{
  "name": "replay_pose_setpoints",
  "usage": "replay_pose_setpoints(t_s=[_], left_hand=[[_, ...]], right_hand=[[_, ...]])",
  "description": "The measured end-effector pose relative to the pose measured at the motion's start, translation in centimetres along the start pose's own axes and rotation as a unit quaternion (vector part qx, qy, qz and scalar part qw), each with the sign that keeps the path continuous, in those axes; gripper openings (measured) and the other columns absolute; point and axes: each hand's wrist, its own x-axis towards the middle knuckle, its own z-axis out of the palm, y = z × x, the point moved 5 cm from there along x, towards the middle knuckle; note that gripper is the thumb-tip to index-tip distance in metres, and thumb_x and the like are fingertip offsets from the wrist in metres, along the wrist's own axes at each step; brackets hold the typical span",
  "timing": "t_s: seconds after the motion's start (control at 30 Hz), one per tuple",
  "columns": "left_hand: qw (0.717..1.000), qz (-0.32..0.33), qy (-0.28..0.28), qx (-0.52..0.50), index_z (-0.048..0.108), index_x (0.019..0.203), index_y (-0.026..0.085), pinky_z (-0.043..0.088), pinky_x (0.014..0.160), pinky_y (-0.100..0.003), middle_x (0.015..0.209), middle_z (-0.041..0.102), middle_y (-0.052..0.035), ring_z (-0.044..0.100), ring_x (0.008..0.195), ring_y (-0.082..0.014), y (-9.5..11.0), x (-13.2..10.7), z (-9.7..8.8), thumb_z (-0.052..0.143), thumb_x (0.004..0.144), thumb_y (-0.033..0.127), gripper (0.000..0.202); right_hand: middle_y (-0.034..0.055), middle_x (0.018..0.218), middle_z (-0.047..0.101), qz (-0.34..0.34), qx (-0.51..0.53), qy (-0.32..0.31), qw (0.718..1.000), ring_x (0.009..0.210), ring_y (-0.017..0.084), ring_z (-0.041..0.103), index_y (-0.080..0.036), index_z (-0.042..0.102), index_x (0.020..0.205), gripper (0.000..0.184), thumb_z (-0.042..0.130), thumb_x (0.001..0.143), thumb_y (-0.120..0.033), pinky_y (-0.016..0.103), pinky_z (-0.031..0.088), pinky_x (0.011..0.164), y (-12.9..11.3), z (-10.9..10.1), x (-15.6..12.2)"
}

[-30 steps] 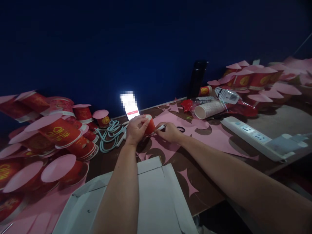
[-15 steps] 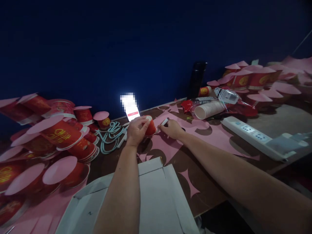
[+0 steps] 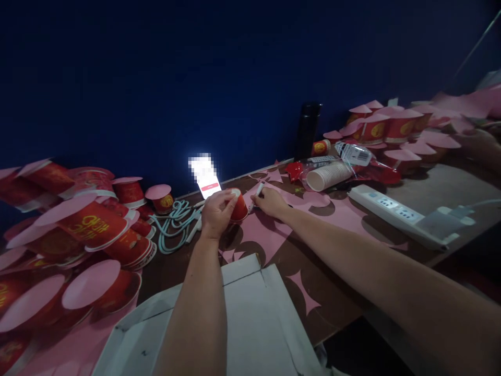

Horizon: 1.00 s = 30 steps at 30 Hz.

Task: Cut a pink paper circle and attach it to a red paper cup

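My left hand (image 3: 219,209) is closed on a red paper cup (image 3: 239,209), thumb and fingers near its whitish end; the cup stands over a pink paper sheet (image 3: 266,230). Just right of it, my right hand (image 3: 272,202) grips a white pen (image 3: 260,189). The pen is fairly upright, its lower end close to the cup's rim; whether they touch I cannot tell. Round holes are cut in the pink sheet. Behind my left hand a lit phone (image 3: 207,180) leans against the dark blue wall.
Red cups with pink paper discs (image 3: 92,284) crowd the left; more cups (image 3: 403,125) stand at the far right, near another person's hand (image 3: 479,146). White cardboard (image 3: 262,318) lies in front. A cable (image 3: 172,224), dark bottle (image 3: 308,128), stacked cups (image 3: 329,176) and power strip (image 3: 385,211) surround my hands.
The pen has tilted more upright in my right hand. My left hand keeps hold of the cup. The view has shifted slightly, and another person's hand has appeared at the right edge.
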Motion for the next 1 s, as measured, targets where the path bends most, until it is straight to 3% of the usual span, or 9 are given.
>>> replay_pose_setpoints(t_s=[0.33,1.0], left_hand=[[1.0,0.001,-0.002,0.008,0.073,0.089,0.023,0.05,0.093,-0.039,0.102,0.073,-0.0048,0.066,0.099,-0.0193,0.1,0.1,0.0,0.062,0.084,0.039,0.019],[1.0,0.001,-0.006,0.002,0.072,0.091,0.023,0.048,0.096,-0.04,0.104,0.072,-0.0054,0.065,0.102,-0.0198,-0.2,0.0,0.1,0.062,0.084,0.038,0.019]], right_hand=[[0.0103,0.093,0.072,-0.011,-0.03,0.018,0.999,0.086,0.019,0.066,-0.014,0.065,0.089,0.023,0.054,0.089,-0.034,0.023,0.044,0.072,-0.4,-0.6,1.7],[0.0121,0.096,0.072,0.003,-0.028,-0.001,1.0,0.094,0.022,0.067,-0.013,0.067,0.094,0.027,0.055,0.089,-0.036,0.025,0.047,0.078,-0.2,0.7,4.7]])
